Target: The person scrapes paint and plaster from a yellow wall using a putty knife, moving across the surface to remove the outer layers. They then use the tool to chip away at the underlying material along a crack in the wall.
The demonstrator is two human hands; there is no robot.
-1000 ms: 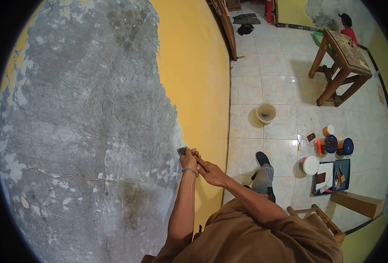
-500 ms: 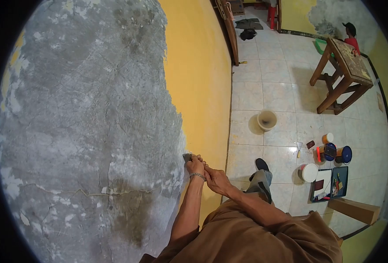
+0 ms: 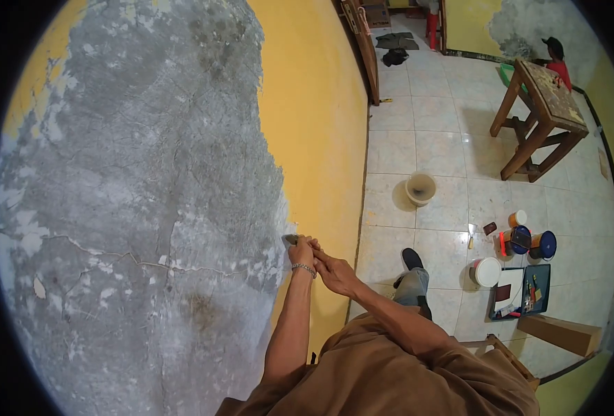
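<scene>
A scraper touches the wall at the border between bare grey plaster and yellow paint. Only its dark blade shows; the handle is hidden by fingers. My left hand, with a chain bracelet at the wrist, is closed around it near the blade. Just behind and to the right, my right hand is closed too, its fingers against the left hand and apparently on the handle end. A thin crack runs across the plaster to the left.
On the tiled floor to my right stand a beige bucket, a white-lidded tub, blue-lidded tubs and an open toolbox. Farther off are a wooden stool and a person in red. A cardboard box lies near me.
Both hands and the scraper have shifted slightly up and left along the paint border. My view has turned a little, and the crack appears higher.
</scene>
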